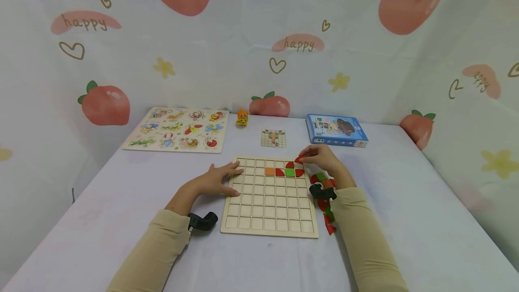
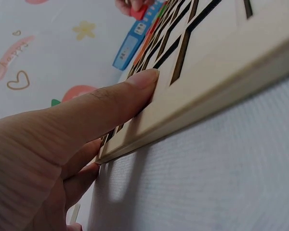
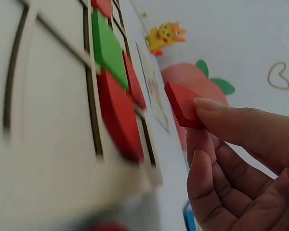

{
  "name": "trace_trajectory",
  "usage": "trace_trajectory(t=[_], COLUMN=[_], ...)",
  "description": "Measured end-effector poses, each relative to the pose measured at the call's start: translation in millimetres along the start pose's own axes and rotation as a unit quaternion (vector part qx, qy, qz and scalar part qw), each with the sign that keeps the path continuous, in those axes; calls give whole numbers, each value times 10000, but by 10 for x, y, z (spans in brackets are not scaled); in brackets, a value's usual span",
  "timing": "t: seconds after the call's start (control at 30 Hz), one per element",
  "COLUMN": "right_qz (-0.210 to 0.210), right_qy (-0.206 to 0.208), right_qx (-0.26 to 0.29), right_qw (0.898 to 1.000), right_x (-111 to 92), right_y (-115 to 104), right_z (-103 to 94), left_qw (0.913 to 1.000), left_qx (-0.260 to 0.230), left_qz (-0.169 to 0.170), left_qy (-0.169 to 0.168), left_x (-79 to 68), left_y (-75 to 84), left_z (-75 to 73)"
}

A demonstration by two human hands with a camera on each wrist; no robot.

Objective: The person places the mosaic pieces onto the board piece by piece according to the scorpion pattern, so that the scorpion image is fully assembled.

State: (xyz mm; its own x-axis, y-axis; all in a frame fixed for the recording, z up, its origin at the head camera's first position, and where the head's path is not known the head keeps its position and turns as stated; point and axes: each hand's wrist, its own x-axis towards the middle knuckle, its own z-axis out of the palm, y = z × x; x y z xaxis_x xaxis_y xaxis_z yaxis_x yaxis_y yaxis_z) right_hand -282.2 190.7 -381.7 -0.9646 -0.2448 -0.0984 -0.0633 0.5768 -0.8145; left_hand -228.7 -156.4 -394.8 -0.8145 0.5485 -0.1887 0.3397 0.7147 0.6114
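Observation:
A wooden grid board (image 1: pixel 269 232) lies on the table between the two hands. The left hand (image 1: pixel 212 180) rests on its left edge, fingers spread, the thumb lying on the rim in the left wrist view. Between thumb and fingertips, the right hand (image 1: pixel 326 160) pinches a red tile (image 3: pixel 184 105), held over the board's top right corner. Several tiles sit in the upper right squares: an orange square tile (image 1: pixel 270 171), a green square tile (image 1: pixel 289 172) and red rounded tiles, one (image 3: pixel 119 118) beside the green in the right wrist view.
Loose red, green and orange tiles (image 1: pixel 329 226) lie right of the board, partly under the right wrist. Behind stand a small pattern card (image 1: pixel 273 138), a yellow-orange toy figure (image 1: pixel 242 117), a blue box (image 1: pixel 337 130) and an insect puzzle board (image 1: pixel 176 130).

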Motion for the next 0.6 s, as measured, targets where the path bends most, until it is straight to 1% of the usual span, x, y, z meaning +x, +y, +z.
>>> trace_trajectory(t=[0.07, 0.37, 0.47, 0.6], right_qz=[-33, -258, -424, -671], right_qy=[-107, -640, -804, -891], right_qx=[48, 97, 182, 220], right_qw=[9999, 9976, 9957, 9935], right_x=[30, 161, 174, 196], right_y=[-72, -344, -413, -481], right_z=[72, 426, 507, 595], left_qw=[10000, 10000, 9999, 10000], left_qx=[4, -47, -59, -37], left_qz=[25, -78, -86, -66], left_qy=[15, 11, 25, 21], left_x=[-4, -6, -3, -3], left_y=[1, 27, 26, 25], left_z=[-1, 2, 10, 11])
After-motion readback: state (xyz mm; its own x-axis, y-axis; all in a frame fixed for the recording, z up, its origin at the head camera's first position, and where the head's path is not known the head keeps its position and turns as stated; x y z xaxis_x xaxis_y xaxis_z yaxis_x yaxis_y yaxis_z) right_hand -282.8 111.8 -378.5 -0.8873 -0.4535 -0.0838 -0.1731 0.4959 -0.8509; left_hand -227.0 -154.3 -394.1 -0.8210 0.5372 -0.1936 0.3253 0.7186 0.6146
